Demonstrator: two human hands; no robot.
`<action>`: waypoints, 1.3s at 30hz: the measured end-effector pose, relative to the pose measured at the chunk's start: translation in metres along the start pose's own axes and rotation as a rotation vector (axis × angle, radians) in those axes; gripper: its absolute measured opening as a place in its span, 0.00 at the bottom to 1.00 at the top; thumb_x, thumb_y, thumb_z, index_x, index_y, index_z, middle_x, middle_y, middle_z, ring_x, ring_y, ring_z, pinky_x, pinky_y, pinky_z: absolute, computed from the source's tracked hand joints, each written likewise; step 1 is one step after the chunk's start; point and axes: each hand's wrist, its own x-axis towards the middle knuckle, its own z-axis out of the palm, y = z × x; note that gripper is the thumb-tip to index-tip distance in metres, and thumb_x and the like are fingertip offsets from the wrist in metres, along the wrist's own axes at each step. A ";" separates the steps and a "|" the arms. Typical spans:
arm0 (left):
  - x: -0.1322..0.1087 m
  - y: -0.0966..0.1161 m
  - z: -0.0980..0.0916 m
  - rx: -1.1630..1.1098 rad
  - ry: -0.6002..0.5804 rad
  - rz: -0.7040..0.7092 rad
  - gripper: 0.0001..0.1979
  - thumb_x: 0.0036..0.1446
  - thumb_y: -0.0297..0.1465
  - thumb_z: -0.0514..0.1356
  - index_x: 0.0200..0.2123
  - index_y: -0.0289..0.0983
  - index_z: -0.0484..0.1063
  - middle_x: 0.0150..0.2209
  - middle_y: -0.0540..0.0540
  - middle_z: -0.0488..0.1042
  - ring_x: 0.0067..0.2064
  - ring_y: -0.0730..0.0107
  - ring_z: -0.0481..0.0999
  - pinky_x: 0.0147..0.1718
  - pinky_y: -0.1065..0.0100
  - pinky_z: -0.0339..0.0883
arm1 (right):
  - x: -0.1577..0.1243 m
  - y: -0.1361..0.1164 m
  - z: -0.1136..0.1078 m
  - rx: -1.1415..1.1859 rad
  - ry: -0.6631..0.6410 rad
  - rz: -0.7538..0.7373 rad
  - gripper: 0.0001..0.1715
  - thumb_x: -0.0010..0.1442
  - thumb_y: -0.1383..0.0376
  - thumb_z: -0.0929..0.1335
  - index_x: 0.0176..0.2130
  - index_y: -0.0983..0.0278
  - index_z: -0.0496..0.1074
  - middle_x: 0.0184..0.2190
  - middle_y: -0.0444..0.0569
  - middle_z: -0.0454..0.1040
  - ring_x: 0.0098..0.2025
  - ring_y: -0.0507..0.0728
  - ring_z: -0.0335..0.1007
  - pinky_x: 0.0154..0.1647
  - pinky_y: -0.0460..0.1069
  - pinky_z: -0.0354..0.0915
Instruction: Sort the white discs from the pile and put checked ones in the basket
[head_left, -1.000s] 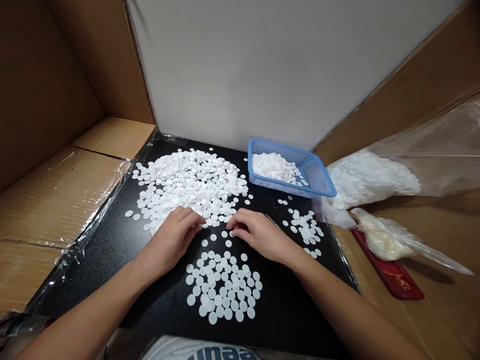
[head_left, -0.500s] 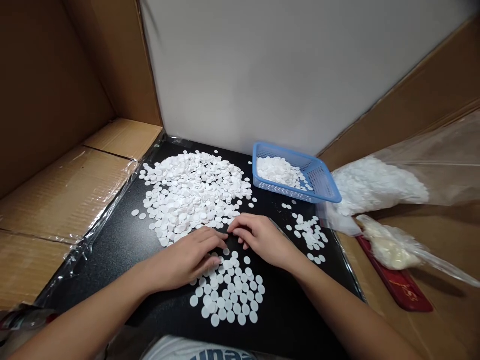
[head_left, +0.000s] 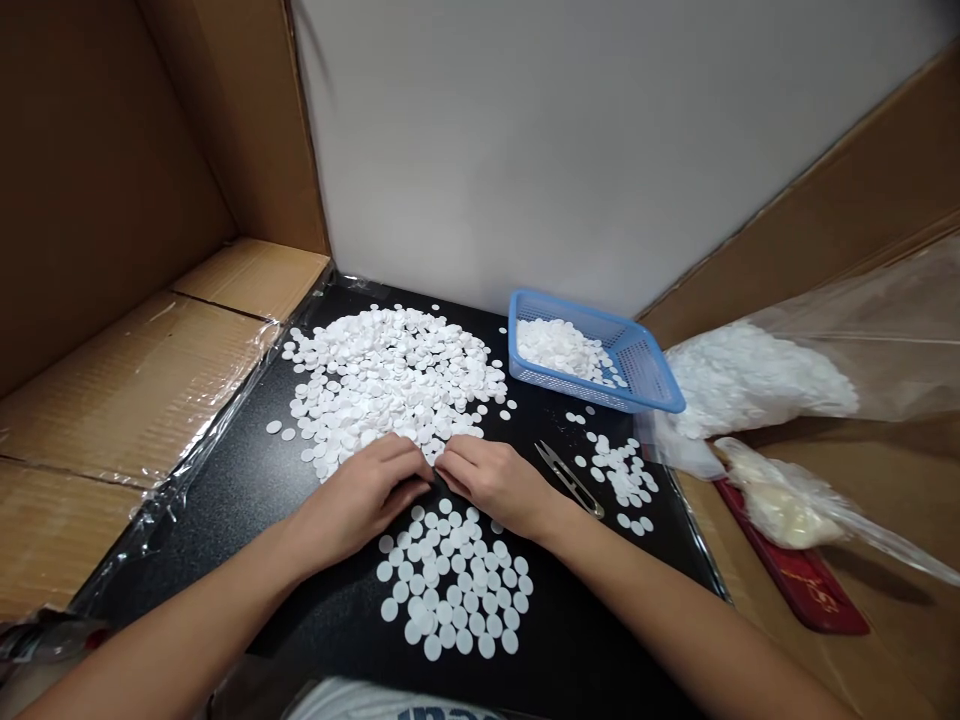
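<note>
Right now both hands work at the near edge of the big heap of white discs (head_left: 390, 375), mid-table. Left hand (head_left: 364, 497) lies palm down, fingers bent & close together, tips at the heap's rim. Right hand (head_left: 491, 478) mirrors it, its tips touching or almost touching the left's. Whether either one pinches a disc I cannot tell, as the tips hide it. Just below the hands, nearer the body, sits a flat group of discs (head_left: 454, 590), single layer w/ small gaps. The black table (head_left: 247, 520) gives good contrast.

To do it well, imo: press lightly w/ the finger pads & slide discs flat off the heap's edge rather than lift them. They look thin & light, so a hard pinch may bend or flick them. Take a few at a time so none overlap. Hold wrists low but clear of the flat group, else the forearms drag it.

Mind the thread snips (head_left: 568, 478) just right of the right hand, btwn it & a small scatter of discs (head_left: 619, 475); don't sweep discs under them. A blue basket (head_left: 600, 395) w/ more discs stands back right, apart from the heap. A clear bag of discs (head_left: 757, 375) lies off the table's right edge, beside a smaller bag (head_left: 772, 495) & a red tray (head_left: 806, 590).
</note>
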 end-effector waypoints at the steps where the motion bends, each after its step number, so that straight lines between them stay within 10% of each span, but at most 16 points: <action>1: 0.000 -0.004 0.001 0.053 0.080 -0.015 0.06 0.67 0.25 0.55 0.40 0.39 0.70 0.39 0.47 0.72 0.42 0.64 0.71 0.40 0.63 0.67 | -0.004 -0.002 -0.002 0.035 -0.002 -0.020 0.17 0.72 0.69 0.59 0.34 0.66 0.72 0.29 0.49 0.71 0.31 0.54 0.67 0.30 0.47 0.64; 9: 0.004 -0.014 0.011 0.320 0.204 -0.005 0.05 0.63 0.23 0.58 0.39 0.37 0.73 0.38 0.45 0.69 0.40 0.61 0.66 0.37 0.62 0.64 | -0.021 -0.007 -0.019 0.464 -0.017 0.276 0.06 0.68 0.71 0.65 0.40 0.62 0.70 0.36 0.47 0.73 0.37 0.54 0.72 0.37 0.48 0.70; 23: 0.007 -0.015 0.011 0.448 0.208 -0.024 0.04 0.63 0.26 0.60 0.38 0.38 0.75 0.37 0.45 0.70 0.41 0.60 0.66 0.38 0.60 0.63 | -0.009 -0.005 -0.010 0.281 -0.021 0.404 0.04 0.65 0.69 0.68 0.36 0.62 0.68 0.35 0.46 0.70 0.30 0.52 0.68 0.30 0.47 0.66; 39: -0.003 -0.005 0.008 0.459 0.031 0.204 0.11 0.68 0.26 0.55 0.36 0.35 0.77 0.37 0.43 0.73 0.41 0.59 0.67 0.38 0.59 0.60 | -0.031 -0.006 -0.021 -0.101 -0.033 -0.035 0.16 0.71 0.72 0.60 0.33 0.66 0.72 0.26 0.46 0.70 0.27 0.53 0.64 0.28 0.48 0.58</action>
